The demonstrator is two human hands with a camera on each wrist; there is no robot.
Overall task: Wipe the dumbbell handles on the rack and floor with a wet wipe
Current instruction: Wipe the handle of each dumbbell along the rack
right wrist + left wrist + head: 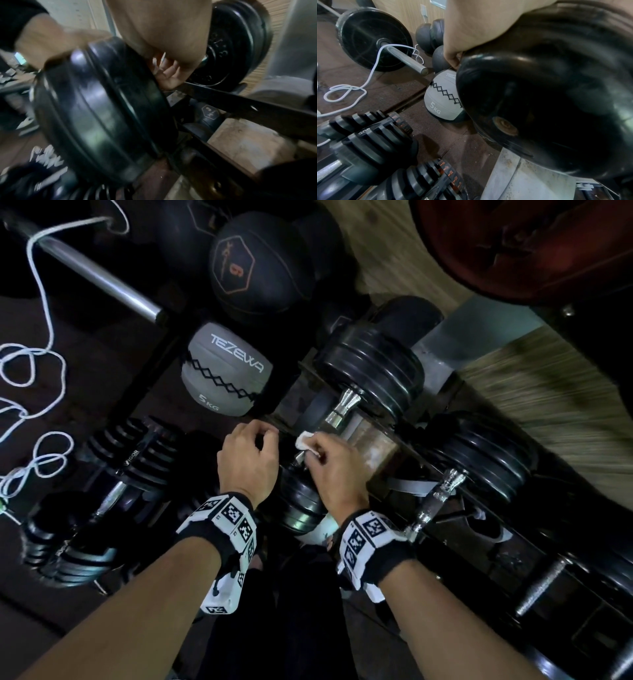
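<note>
I read "TEZEWA" and "5 KG" on the grey medicine ball (226,371), and "VIGOR" on an adjustable dumbbell (132,460) lying on the dark rubber floor (388,83); wood panelling lines the wall. My right hand (334,465) pinches the wet wipe (305,441) against the chrome handle (299,457) of a rack dumbbell, whose axis runs diagonally from near-left to far-right. My left hand (248,457) curls over its near black plate (539,108).
</note>
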